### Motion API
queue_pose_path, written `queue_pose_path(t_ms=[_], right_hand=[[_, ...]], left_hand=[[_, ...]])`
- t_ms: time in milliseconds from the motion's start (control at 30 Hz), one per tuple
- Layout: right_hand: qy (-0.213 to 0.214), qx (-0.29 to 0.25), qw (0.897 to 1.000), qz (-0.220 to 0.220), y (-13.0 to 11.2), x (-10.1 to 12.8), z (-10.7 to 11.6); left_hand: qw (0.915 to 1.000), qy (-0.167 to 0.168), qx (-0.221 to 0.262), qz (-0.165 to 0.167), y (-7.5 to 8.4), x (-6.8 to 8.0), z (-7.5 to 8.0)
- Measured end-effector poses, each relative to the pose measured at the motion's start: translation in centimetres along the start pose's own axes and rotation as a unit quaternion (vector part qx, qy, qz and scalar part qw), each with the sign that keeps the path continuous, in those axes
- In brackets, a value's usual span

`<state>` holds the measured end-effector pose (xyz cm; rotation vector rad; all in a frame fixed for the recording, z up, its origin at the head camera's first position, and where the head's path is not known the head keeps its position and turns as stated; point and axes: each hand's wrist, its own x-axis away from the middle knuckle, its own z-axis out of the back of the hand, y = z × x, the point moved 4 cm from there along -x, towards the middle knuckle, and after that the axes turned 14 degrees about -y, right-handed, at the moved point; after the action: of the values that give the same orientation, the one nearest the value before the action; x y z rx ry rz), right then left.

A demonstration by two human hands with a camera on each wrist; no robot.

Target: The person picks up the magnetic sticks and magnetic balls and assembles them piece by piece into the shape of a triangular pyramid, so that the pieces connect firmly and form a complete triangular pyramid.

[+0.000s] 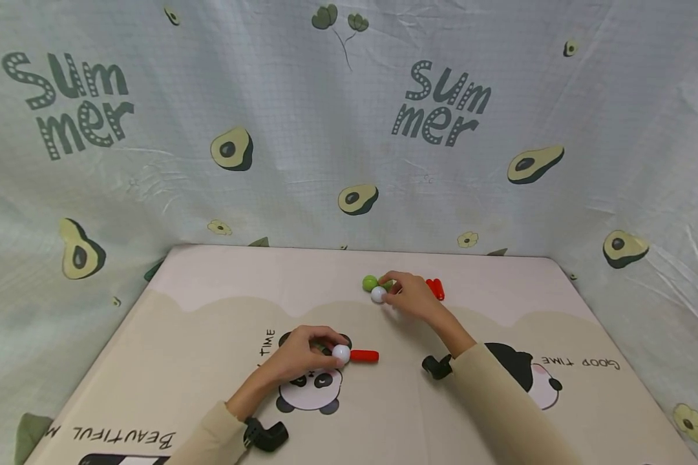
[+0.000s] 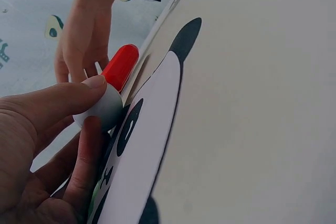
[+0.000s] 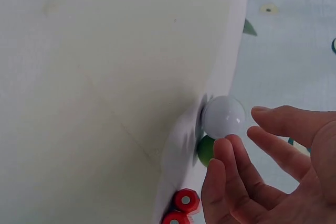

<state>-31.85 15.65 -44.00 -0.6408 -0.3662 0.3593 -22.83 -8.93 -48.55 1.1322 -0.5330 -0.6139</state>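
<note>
On the panda-print mat (image 1: pixel 209 336), my left hand (image 1: pixel 333 349) pinches a white ball (image 1: pixel 340 352) between thumb and fingers. A short red stick (image 1: pixel 364 355) joins the ball and lies flat, pointing right. The left wrist view shows the same ball (image 2: pixel 102 109) under the left hand (image 2: pixel 90 103), with the red stick (image 2: pixel 121 66) beyond it. Further back, my right hand (image 1: pixel 391 289) reaches a second white ball (image 1: pixel 379 294) beside a green ball (image 1: pixel 370 283). In the right wrist view the right hand (image 3: pixel 244 127) has loose, spread fingers, and its thumb touches that white ball (image 3: pixel 224 117).
Two red sticks (image 1: pixel 436 289) lie just right of my right hand, and their ends (image 3: pixel 184 203) show in the right wrist view. A cloth backdrop (image 1: pixel 349 129) printed with avocados hangs close behind the table's far edge. Black wrist cameras (image 1: pixel 265 436) sit on both forearms.
</note>
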Motion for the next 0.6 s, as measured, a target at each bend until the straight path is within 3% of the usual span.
queue_pose_path(t_ms=[333,600], right_hand=[[0.005,0.023,1.000,0.005,-0.44,-0.34,0.25],[0.031,0.006,0.999,-0.004,-0.43,-0.37,0.26]], left_hand=[[1.0000,0.001,-0.005,0.001,-0.01,-0.05,-0.01],[1.0000,0.003,-0.006,0.003,0.00,0.00,-0.05]])
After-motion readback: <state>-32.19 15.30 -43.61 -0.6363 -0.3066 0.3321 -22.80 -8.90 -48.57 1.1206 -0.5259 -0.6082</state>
